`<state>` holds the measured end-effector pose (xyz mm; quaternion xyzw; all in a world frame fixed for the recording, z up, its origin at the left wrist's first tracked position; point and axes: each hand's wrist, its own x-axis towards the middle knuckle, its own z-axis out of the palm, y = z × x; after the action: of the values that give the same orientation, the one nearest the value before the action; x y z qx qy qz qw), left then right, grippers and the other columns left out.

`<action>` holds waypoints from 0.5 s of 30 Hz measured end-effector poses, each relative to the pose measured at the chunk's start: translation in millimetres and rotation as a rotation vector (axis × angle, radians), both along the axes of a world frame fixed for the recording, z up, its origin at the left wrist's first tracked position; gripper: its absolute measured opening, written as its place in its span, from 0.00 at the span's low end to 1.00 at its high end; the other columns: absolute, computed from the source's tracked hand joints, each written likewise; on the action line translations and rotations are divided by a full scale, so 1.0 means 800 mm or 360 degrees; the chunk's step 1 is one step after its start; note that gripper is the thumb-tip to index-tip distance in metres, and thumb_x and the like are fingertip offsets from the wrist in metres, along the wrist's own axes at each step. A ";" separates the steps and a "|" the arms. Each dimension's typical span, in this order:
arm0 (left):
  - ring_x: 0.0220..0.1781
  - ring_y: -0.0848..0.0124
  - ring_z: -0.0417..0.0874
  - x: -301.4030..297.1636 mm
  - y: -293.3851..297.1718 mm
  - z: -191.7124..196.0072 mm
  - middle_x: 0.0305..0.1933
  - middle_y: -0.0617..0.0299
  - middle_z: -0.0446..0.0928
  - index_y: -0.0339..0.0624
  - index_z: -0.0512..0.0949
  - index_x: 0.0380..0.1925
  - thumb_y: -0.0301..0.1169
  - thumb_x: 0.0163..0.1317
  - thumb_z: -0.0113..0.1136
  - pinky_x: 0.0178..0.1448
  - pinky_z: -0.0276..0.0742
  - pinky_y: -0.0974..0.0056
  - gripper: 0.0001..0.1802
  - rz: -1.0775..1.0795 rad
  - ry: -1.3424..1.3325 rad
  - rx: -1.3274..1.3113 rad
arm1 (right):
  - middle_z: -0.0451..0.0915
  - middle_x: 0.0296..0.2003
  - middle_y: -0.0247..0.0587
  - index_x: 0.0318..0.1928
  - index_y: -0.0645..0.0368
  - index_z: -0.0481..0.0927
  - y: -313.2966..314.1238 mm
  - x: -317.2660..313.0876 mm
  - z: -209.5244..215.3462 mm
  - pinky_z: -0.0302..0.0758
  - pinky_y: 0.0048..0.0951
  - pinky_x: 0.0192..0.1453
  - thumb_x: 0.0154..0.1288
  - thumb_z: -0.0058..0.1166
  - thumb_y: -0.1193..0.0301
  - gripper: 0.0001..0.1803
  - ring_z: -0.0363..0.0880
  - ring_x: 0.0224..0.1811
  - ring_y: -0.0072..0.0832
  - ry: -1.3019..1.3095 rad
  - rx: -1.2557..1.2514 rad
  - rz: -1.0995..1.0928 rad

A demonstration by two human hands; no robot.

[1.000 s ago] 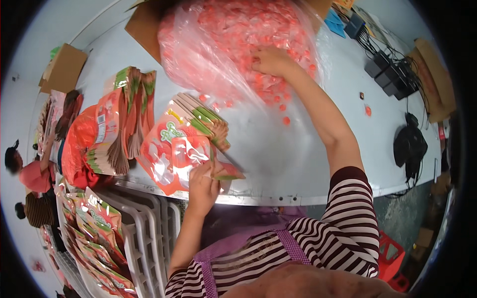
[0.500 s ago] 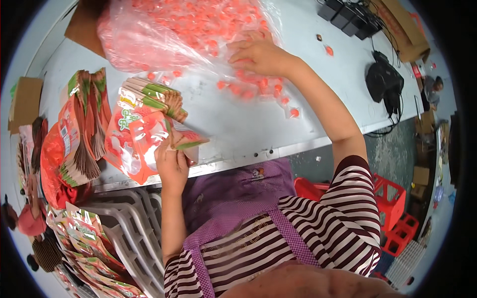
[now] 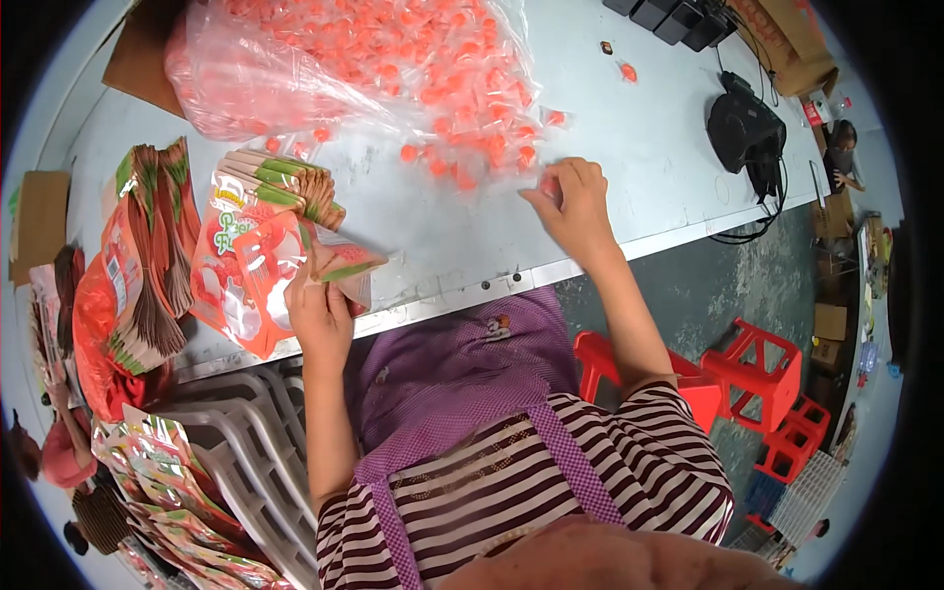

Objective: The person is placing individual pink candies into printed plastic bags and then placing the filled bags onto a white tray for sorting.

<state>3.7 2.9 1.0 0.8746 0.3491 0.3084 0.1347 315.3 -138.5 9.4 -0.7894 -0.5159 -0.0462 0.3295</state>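
Evidently — left fingers (image 3: 338, 301) clamped on pouch (image 3: 265, 258) edge; small pink packet (image 3: 552, 186) pinched between right fingers (image 3: 580, 171).

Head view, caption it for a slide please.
Left hand gripping a red pouch, right hand beside a heap of clear-wrapped red pieces.

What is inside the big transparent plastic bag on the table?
Inside the bag, many small reddish pieces can be seen. What lies deeper is covered by the upper ones.
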 end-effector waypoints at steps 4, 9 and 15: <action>0.48 0.49 0.72 -0.005 0.004 -0.007 0.47 0.46 0.74 0.36 0.74 0.46 0.23 0.58 0.49 0.53 0.65 0.53 0.15 0.0013 0.0008 -0.0011 | 0.73 0.35 0.40 0.37 0.58 0.76 -0.015 0.009 -0.004 0.61 0.35 0.48 0.50 0.63 0.69 0.13 0.67 0.41 0.38 -0.0085 -0.0054 -0.0039; 0.47 0.49 0.71 -0.002 -0.003 0.003 0.44 0.48 0.74 0.36 0.75 0.43 0.22 0.57 0.48 0.53 0.66 0.55 0.13 -0.0013 0.0015 0.0034 | 0.73 0.46 0.41 0.44 0.55 0.77 -0.028 0.030 0.009 0.58 0.37 0.56 0.57 0.56 0.66 0.14 0.66 0.52 0.38 -0.0218 -0.0140 -0.0074; 0.47 0.49 0.71 0.000 -0.001 0.001 0.43 0.47 0.74 0.36 0.74 0.43 0.22 0.57 0.48 0.54 0.66 0.54 0.13 -0.0027 -0.0047 -0.0002 | 0.71 0.53 0.39 0.50 0.50 0.76 0.035 0.074 0.006 0.56 0.37 0.61 0.61 0.53 0.67 0.16 0.64 0.57 0.37 -0.0218 -0.0057 0.0144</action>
<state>3.5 2.4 1.8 0.8727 0.3399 0.3199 0.1431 374.2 -110.7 14.0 -0.7659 -0.5732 -0.0759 0.2812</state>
